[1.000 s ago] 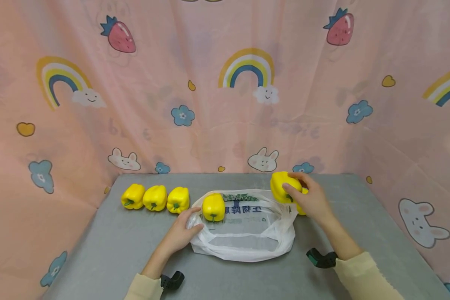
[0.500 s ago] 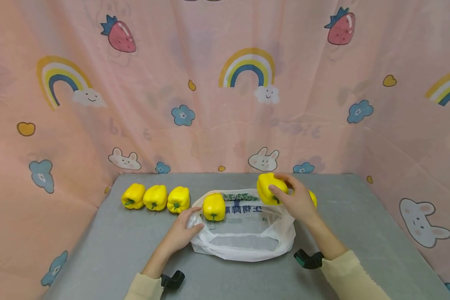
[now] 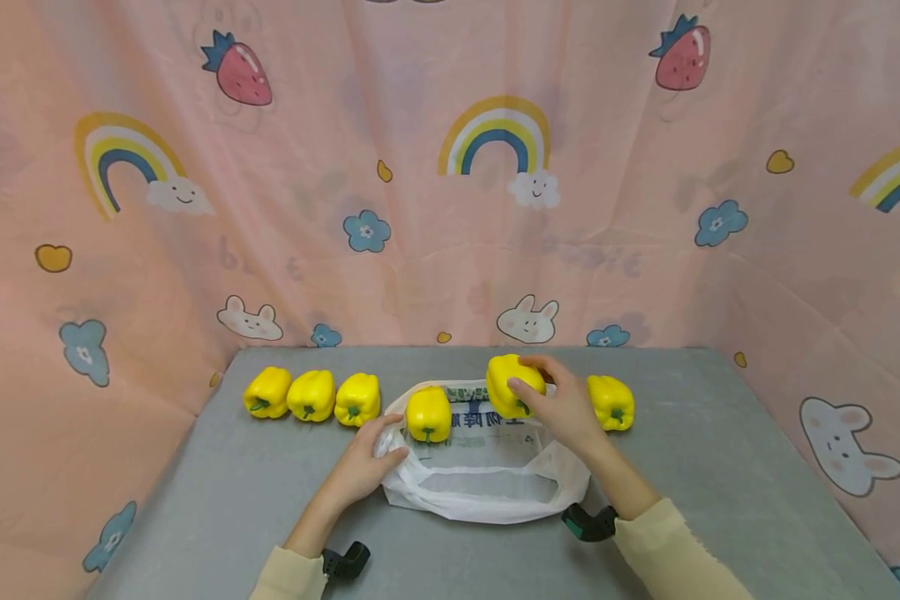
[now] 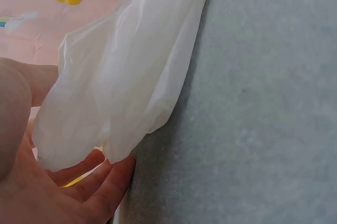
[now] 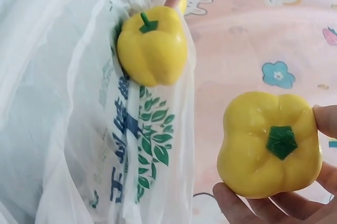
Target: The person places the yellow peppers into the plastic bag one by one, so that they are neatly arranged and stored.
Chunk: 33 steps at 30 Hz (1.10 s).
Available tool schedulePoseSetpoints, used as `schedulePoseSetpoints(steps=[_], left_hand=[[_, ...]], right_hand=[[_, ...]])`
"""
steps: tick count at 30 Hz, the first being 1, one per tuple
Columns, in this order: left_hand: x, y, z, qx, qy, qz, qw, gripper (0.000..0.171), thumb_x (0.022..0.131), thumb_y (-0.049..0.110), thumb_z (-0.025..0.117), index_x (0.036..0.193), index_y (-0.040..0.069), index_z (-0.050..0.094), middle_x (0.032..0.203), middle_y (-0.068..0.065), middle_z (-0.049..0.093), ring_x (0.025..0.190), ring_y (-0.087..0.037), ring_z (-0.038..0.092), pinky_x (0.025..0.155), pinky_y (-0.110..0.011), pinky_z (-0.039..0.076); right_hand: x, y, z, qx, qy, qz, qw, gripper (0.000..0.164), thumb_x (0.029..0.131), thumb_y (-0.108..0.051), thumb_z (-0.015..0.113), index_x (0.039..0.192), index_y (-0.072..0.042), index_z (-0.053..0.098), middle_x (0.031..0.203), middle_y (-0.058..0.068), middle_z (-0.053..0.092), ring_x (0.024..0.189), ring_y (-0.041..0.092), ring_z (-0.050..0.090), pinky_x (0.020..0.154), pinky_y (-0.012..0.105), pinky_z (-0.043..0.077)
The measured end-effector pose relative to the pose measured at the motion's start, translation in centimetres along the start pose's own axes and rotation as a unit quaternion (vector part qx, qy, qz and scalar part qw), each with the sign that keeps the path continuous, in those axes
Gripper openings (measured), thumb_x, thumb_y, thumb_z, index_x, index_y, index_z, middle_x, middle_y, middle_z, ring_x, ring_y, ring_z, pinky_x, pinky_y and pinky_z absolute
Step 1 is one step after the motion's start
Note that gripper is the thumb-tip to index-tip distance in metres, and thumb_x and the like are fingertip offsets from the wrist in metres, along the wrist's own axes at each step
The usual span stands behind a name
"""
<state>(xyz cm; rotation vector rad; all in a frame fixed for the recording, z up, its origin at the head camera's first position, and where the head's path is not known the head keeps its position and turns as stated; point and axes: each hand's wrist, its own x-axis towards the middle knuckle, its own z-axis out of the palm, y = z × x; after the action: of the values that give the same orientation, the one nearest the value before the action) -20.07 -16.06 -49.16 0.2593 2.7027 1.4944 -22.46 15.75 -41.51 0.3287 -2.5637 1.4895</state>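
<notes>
My right hand (image 3: 567,407) grips a yellow bell pepper (image 3: 513,386) in the air above the right part of a white plastic bag's mouth. In the right wrist view this pepper (image 5: 268,148) shows its green stem end between my thumb and fingers. My left hand (image 3: 365,457) holds the left edge of the plastic bag (image 3: 487,507); part of its fingers is hidden behind the film (image 4: 121,71) in the left wrist view. Another yellow bell pepper (image 3: 428,414) lies in the bag's left part, beside my left fingertips. The bag's mouth is spread wide.
To the left of the bag, three yellow bell peppers (image 3: 311,396) sit in a row on the grey table (image 3: 217,500). One more pepper (image 3: 612,403) stands right of the bag. A pink patterned curtain (image 3: 405,283) hangs behind and beside the table.
My right hand has carried its bell pepper leftward from beyond the bag's right edge to over the mouth, uncovering the pepper on the right. My left hand has stayed in place.
</notes>
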Motion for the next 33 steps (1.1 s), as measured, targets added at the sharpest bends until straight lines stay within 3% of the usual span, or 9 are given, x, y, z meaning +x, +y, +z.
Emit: schedulePoseSetpoints(steps=[12, 33], left_hand=[[0.1, -0.2, 0.0, -0.001, -0.002, 0.000, 1.0000, 0.050, 0.097, 0.021, 0.069, 0.144, 0.014, 0.054, 0.152, -0.017, 0.044, 0.143, -0.041, 0.036, 0.113, -0.067, 0.026], [0.2, -0.4, 0.0, 0.004, -0.004, 0.002, 1.0000, 0.050, 0.097, 0.021, 0.069, 0.144, 0.013, 0.055, 0.150, -0.017, 0.046, 0.142, -0.041, 0.039, 0.113, -0.067, 0.028]], right_hand=[[0.2, 0.3, 2.6, -0.007, -0.026, 0.026, 0.999, 0.054, 0.097, -0.038, 0.069, 0.140, -0.007, 0.056, 0.142, 0.014, 0.056, 0.127, 0.034, 0.052, 0.107, 0.052, 0.045], [0.8, 1.5, 6.8, -0.023, -0.050, 0.050, 0.997, 0.045, 0.099, -0.029, 0.067, 0.137, -0.005, 0.059, 0.138, 0.014, 0.059, 0.125, 0.032, 0.055, 0.106, 0.052, 0.044]])
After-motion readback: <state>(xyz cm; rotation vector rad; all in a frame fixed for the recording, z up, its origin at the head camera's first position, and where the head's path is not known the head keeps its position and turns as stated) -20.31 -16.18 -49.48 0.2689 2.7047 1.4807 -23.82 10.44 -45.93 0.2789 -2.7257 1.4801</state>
